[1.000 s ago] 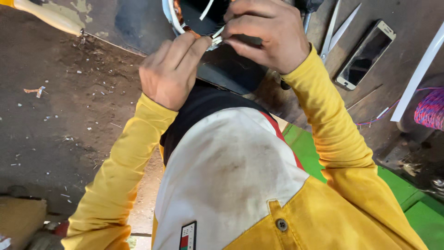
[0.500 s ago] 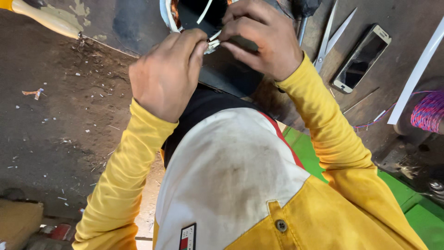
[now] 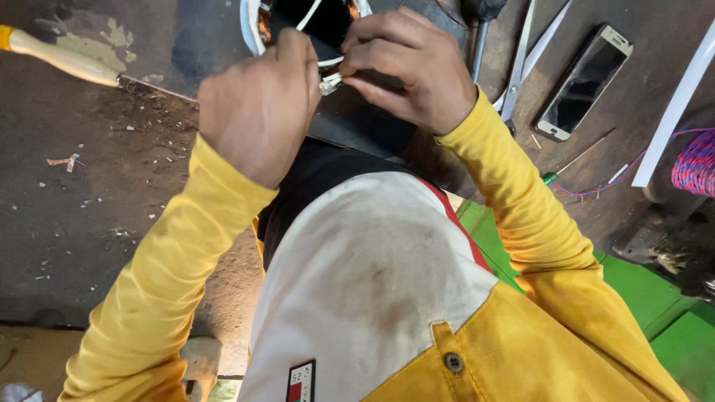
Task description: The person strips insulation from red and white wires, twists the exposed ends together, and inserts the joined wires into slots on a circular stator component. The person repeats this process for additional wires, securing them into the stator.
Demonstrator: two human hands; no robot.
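Two hands meet over a round part at the top edge of the head view, the left hand (image 3: 261, 112) and the right hand (image 3: 410, 67) pinching between them a small white piece (image 3: 330, 82) that looks like the end of a sleeve or wire. The left hand is curled into a loose fist with its fingertips closed on the near end of that piece; the right hand grips the far end between thumb and fingers. Just behind the fingers sits the round part, a motor stator (image 3: 257, 22) with a pale rim, and inside its dark opening lie copper-coloured windings and a white sleeved lead (image 3: 309, 15) that curves across the hole; how far the lead runs is cut off by the frame. The white piece is short, light and glossy, held level just in front of the stator's rim, and whether it joins the lead I cannot tell. On the dark, dusty workbench (image 3: 89, 193) a wooden-handled tool (image 3: 59, 58) lies to the left, while scissors (image 3: 521, 59), a phone (image 3: 585, 82) with a dark screen, and a spool of pink and blue twisted wire (image 3: 696, 164) lie to the right.
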